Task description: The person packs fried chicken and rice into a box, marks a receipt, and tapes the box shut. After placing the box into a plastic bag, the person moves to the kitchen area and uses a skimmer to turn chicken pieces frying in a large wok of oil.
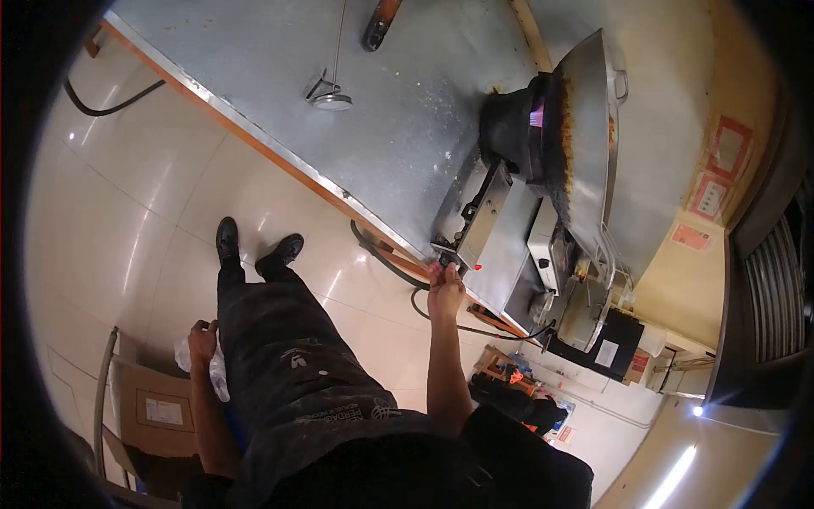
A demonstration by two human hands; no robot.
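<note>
My right hand (445,284) reaches to the front of a gas stove (481,225) at the counter's edge. Its fingers are closed around the stove's control knob, which they mostly cover. My left hand (203,341) hangs low beside my dark apron (284,356), fingers curled. Clear plastic (218,373) shows on both sides of its wrist; whether the fingers grip it is hidden. On the burner (509,127) a purple flame (537,115) burns under a large metal wok (585,144), which has brown stains along its side.
A long-handled metal utensil (331,101) and a dark-ended tool (378,30) lie on the metal counter (407,102). Another stove unit (545,246) stands farther right. Black hoses (381,254) run below the counter edge. A cardboard box (153,411) is at lower left.
</note>
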